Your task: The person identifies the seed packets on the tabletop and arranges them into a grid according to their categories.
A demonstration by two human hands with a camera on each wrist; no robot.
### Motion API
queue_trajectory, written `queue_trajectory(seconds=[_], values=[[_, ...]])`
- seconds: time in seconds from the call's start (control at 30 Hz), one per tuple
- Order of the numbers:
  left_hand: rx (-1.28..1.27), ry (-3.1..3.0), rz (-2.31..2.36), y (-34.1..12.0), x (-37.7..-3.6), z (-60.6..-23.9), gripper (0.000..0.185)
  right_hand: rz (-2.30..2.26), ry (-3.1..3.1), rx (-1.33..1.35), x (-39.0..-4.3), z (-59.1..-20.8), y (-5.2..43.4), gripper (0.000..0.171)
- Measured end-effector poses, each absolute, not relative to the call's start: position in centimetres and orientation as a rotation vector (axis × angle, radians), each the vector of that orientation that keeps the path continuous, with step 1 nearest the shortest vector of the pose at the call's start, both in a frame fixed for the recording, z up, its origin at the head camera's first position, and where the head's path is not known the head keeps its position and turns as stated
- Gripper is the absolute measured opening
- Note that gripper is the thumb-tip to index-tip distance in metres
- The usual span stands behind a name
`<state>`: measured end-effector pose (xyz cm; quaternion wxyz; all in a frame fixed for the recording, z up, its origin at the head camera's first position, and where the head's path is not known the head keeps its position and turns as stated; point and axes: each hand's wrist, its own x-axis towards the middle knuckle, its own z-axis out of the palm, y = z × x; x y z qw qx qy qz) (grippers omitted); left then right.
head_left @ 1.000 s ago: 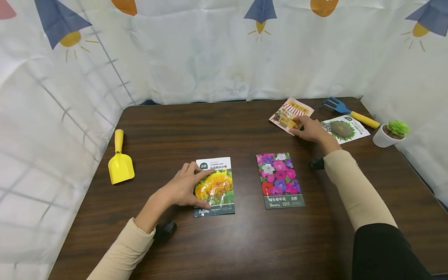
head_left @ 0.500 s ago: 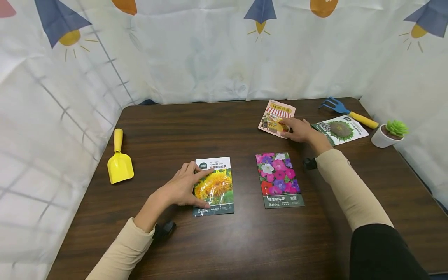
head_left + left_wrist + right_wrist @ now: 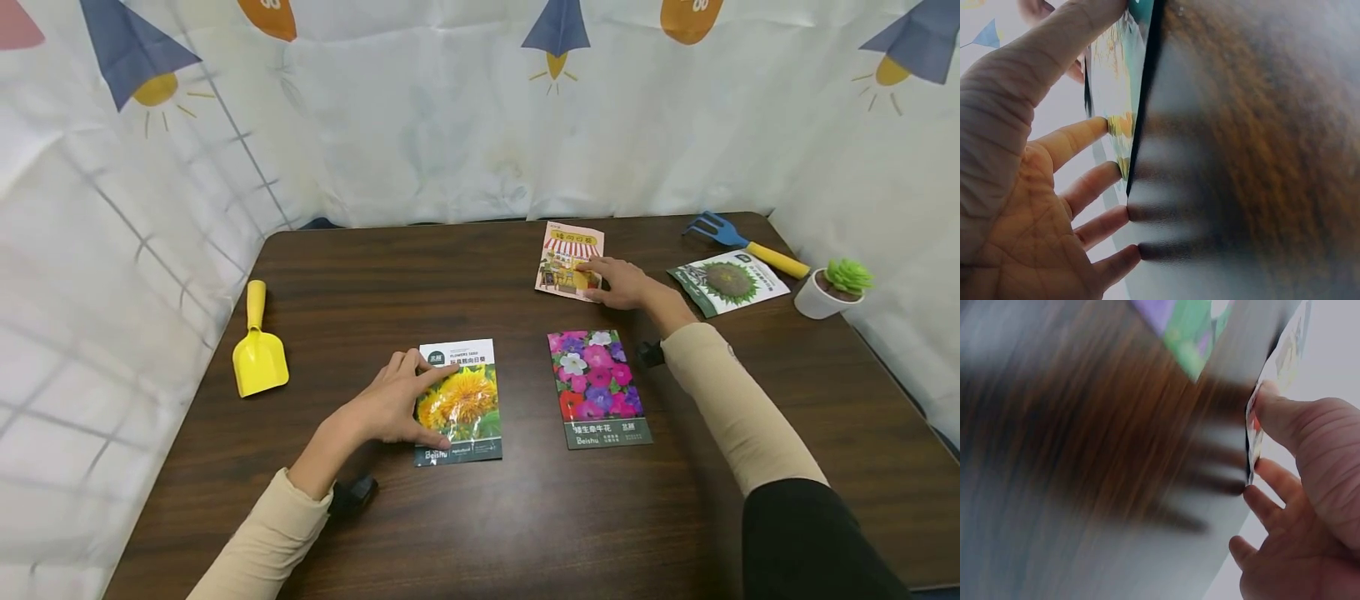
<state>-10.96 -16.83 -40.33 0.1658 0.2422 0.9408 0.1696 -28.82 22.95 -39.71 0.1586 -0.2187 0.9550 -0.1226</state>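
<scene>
My left hand (image 3: 420, 402) lies spread on the left half of a yellow sunflower seed packet (image 3: 468, 400), index finger near its top, thumb at its bottom edge. In the left wrist view the fingers (image 3: 1094, 181) are straight against the packet (image 3: 1124, 81) and table. My right hand (image 3: 602, 282) reaches far and rests its fingertips on a packet with a striped awning picture (image 3: 566, 254), which lies flat. The right wrist view shows that packet's edge (image 3: 1251, 447) at my thumb and fingers (image 3: 1269, 481). A packet of pink and purple flowers (image 3: 598, 385) lies between the two.
A dark wooden table (image 3: 480, 517) is walled by white curtains. A yellow scoop (image 3: 257, 350) lies at the left. At the far right are a dark sunflower packet (image 3: 727, 282), a blue hand rake (image 3: 742, 242) and a small potted succulent (image 3: 828, 287).
My right hand has slid the awning packet leftward across the table and turned it more upright. The left hand has stayed on the sunflower packet.
</scene>
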Motion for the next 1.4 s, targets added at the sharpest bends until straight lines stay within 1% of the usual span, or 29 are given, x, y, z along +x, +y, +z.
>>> queue_trajectory(seconds=[0.33,0.67,1.0,1.4], values=[[0.701,2.68,0.5,-16.9,-11.1,-40.5,0.109,-0.341,2.716,-0.701,-28.8,-39.7,19.9,0.057],[0.699,2.677,0.502,-17.0,-11.0,-40.4,0.11,-0.325,2.692,-0.723,-29.0,-39.7,16.7,0.059],[0.698,2.682,0.502,-17.0,-11.0,-40.4,0.109,-0.286,2.674,-0.762,-29.3,-40.0,14.3,0.06],[0.702,2.674,0.51,-17.1,-11.0,-40.5,0.11,-0.29,2.65,-0.831,-28.9,-40.0,11.4,0.059]])
